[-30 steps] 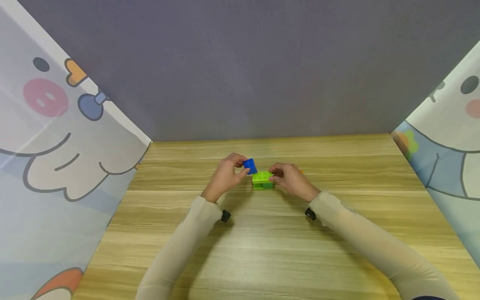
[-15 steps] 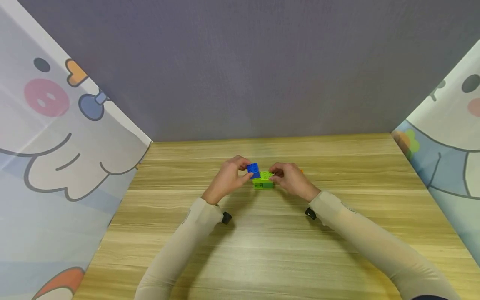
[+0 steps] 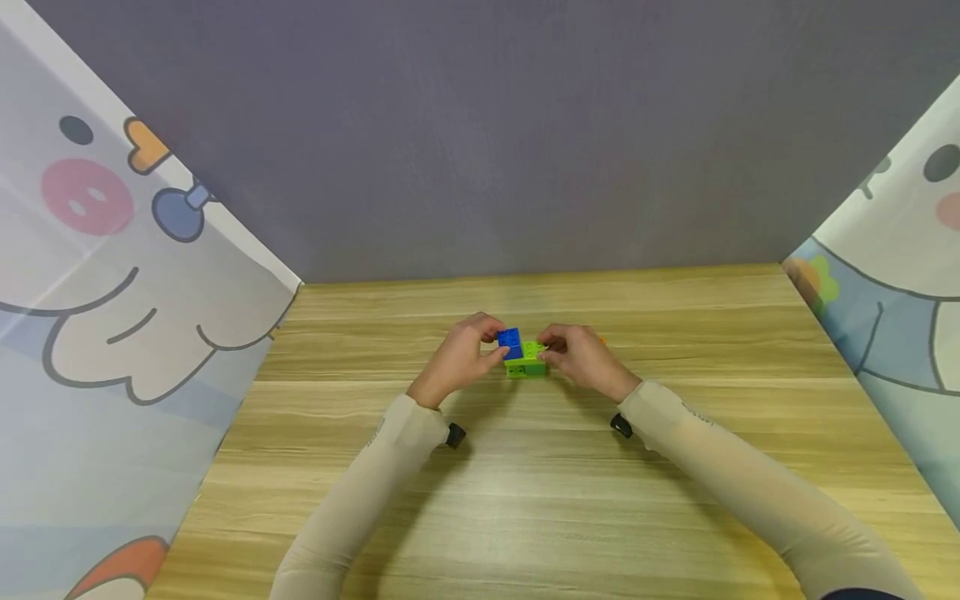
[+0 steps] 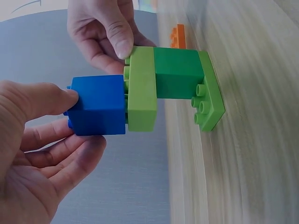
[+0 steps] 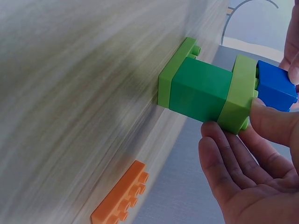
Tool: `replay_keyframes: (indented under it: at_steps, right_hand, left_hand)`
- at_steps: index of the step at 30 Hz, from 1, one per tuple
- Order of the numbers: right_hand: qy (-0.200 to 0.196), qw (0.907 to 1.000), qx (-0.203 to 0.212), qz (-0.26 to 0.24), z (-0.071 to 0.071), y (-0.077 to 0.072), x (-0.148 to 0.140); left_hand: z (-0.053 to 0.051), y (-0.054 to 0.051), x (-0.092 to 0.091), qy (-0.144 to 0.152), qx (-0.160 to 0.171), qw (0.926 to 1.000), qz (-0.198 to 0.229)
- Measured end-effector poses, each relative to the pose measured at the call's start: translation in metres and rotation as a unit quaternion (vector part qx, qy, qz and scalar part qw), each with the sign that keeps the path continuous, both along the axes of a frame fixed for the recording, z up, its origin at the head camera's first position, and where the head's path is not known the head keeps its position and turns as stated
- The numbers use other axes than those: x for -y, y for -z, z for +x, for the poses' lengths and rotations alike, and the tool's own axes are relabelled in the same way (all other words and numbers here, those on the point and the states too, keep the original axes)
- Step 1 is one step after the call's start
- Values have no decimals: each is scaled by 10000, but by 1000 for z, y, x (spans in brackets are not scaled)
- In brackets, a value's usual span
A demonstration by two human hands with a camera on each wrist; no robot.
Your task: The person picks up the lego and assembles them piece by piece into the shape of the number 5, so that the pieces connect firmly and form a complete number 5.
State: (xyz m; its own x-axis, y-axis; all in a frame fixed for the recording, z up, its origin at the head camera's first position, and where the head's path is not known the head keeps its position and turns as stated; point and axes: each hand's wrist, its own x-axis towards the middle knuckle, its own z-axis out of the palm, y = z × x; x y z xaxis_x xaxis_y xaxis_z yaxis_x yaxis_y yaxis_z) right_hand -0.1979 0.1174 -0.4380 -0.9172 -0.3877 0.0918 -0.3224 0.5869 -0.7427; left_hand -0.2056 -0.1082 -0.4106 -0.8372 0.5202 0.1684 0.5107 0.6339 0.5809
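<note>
In the head view my left hand (image 3: 463, 357) pinches a blue toy building brick (image 4: 99, 105) between thumb and fingers. It sits at the left end of the upper lime-green brick (image 4: 143, 88), against its studs; whether it is pressed fully down I cannot tell. Beneath is a darker green brick (image 4: 180, 72), standing on a flat lime-green brick (image 4: 212, 100) that lies on the table. My right hand (image 3: 583, 360) holds the right end of the upper lime-green brick, with its thumb (image 5: 271, 121) near the studs and fingers on the other side.
A flat orange brick (image 5: 120, 193) lies on the wooden table (image 3: 540, 500) right of the stack, mostly hidden by my right hand in the head view. A grey panel (image 3: 525, 142) rises behind the table, with cartoon-printed walls (image 3: 45, 350) at the sides.
My left hand has brought the blue brick right and down, from beside the stack onto the left end of the upper lime-green brick. The right hand keeps its hold in place.
</note>
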Motion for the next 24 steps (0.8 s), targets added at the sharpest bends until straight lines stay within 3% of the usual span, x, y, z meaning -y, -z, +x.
replay_keyframes:
  at_steps: [5,14,19,24]
  right_hand:
    - [-32,10000,-14,-54,0,-1,0]
    - [-19,10000,-2,-59,0,-1,-1]
    - [-35,10000,-8,-55,0,-1,-1]
    - [-5,10000,-2,-44,0,-2,-1]
  left_hand:
    - [0,-1,-1,4,-100,9999,-80]
    - [-1,-3,-3,85,11,9999,-78]
    - [-2,-4,-6,205,-139,9995,-219]
    - [-2,-4,-6,207,-111,9997,-86]
